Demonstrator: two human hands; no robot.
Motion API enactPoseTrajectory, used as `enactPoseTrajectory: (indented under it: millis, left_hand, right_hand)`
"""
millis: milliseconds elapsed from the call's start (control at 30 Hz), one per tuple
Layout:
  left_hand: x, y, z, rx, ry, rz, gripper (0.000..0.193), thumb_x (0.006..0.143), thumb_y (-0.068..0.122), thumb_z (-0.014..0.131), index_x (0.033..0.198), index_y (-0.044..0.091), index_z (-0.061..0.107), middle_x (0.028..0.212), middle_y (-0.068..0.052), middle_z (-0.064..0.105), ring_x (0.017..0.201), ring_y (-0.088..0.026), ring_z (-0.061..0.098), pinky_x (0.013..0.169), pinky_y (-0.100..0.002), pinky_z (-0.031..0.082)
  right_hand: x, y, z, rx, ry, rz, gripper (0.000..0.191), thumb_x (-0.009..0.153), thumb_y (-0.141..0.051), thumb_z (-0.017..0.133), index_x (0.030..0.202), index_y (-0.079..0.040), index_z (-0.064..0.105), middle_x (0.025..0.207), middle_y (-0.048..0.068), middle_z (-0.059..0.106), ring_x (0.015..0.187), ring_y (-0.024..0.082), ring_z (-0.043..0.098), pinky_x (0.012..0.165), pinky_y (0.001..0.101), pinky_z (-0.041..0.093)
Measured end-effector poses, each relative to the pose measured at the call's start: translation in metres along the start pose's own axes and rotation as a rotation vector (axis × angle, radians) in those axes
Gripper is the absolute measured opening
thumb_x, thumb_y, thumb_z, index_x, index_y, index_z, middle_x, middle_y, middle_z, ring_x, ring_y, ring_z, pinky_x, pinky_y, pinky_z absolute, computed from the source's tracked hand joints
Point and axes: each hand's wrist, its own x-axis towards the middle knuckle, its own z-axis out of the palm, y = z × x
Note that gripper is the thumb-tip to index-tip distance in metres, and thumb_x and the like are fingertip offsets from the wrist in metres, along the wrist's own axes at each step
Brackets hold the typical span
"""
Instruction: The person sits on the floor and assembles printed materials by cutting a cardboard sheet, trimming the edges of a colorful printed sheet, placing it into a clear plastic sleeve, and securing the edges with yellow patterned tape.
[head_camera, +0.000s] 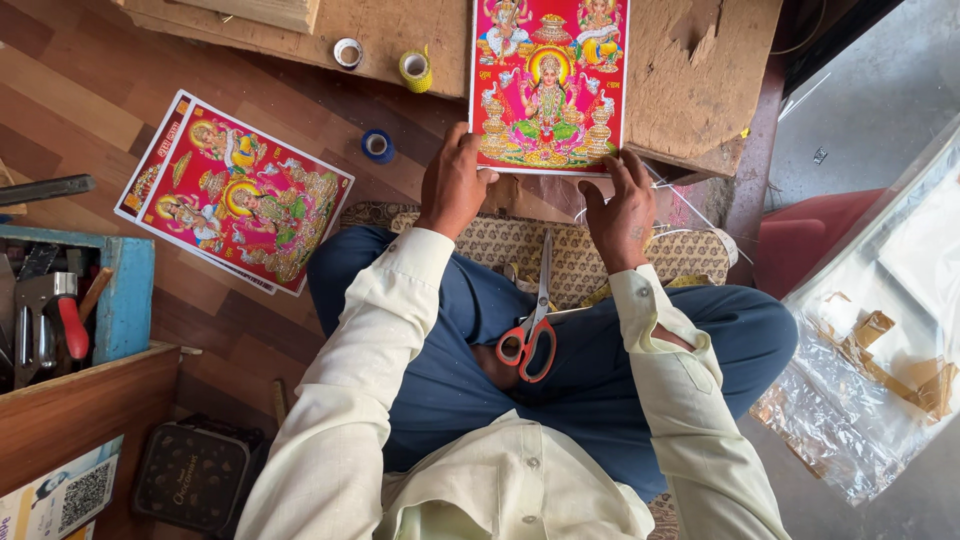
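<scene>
A bright pink picture print (548, 85) with several figures lies on a wooden board (690, 70) in front of me. My left hand (452, 185) grips its near left corner and my right hand (622, 210) grips its near right corner. Red-handled scissors (530, 330) rest on my lap between my blue trouser legs. A stack of similar prints (235, 190) lies on the wooden floor to the left.
Three tape rolls sit near the board: white (348, 52), yellow (415, 68) and blue (377, 146). A blue tool box (125, 300) with hand tools stands at the left. Clear plastic sheeting (880, 340) with brown tape scraps lies at the right. A dark case (195, 475) sits bottom left.
</scene>
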Motion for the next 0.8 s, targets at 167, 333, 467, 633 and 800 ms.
enactPoseTrajectory:
  millis: [167, 333, 467, 633, 800]
  left_hand:
    - [0.003, -0.005, 0.006, 0.053, 0.002, -0.003, 0.045, 0.077, 0.002, 0.084, 0.117, -0.005, 0.064, 0.133, -0.018, 0.060, 0.113, -0.036, 0.066, 0.090, -0.042, 0.056]
    - [0.000, -0.013, 0.012, 0.038, 0.050, 0.009, 0.055, 0.073, 0.005, 0.087, 0.120, -0.005, 0.062, 0.131, -0.019, 0.060, 0.115, -0.039, 0.064, 0.092, -0.044, 0.054]
    - [0.003, -0.019, 0.015, -0.131, 0.208, 0.041, 0.056, 0.080, 0.016, 0.090, 0.122, -0.003, 0.059, 0.127, -0.019, 0.060, 0.118, -0.038, 0.061, 0.099, -0.046, 0.051]
    - [0.033, -0.040, -0.008, 0.090, 0.511, -0.017, 0.052, 0.081, 0.013, 0.085, 0.127, 0.003, 0.061, 0.135, -0.021, 0.052, 0.122, -0.043, 0.056, 0.098, -0.048, 0.049]
    - [0.068, -0.059, -0.026, 0.195, 0.491, -0.017, 0.031, 0.078, 0.005, 0.081, 0.106, 0.005, 0.069, 0.135, -0.020, 0.049, 0.114, -0.041, 0.059, 0.091, -0.048, 0.051]
  right_hand:
    - [0.001, 0.006, 0.004, -0.059, -0.004, -0.060, 0.042, 0.083, -0.005, 0.081, 0.124, -0.002, 0.072, 0.137, 0.015, 0.067, 0.121, 0.036, 0.063, 0.101, 0.0439, 0.050]
    - [0.000, 0.011, 0.006, -0.194, 0.058, -0.172, 0.024, 0.092, -0.003, 0.073, 0.114, -0.008, 0.076, 0.124, 0.009, 0.074, 0.120, 0.030, 0.066, 0.097, 0.0434, 0.048]
    - [-0.003, 0.006, -0.001, -0.232, 0.119, -0.223, 0.013, 0.094, -0.006, 0.072, 0.106, -0.010, 0.077, 0.114, 0.007, 0.076, 0.116, 0.029, 0.068, 0.095, 0.0450, 0.048]
    - [-0.011, -0.004, -0.010, -0.201, 0.163, -0.269, 0.009, 0.097, -0.010, 0.073, 0.105, -0.008, 0.075, 0.111, 0.009, 0.074, 0.106, 0.032, 0.067, 0.090, 0.0447, 0.051]
    - [-0.020, -0.015, -0.010, -0.181, 0.119, -0.254, 0.008, 0.098, -0.011, 0.074, 0.104, -0.007, 0.074, 0.106, 0.010, 0.073, 0.092, 0.031, 0.069, 0.078, 0.0437, 0.052]
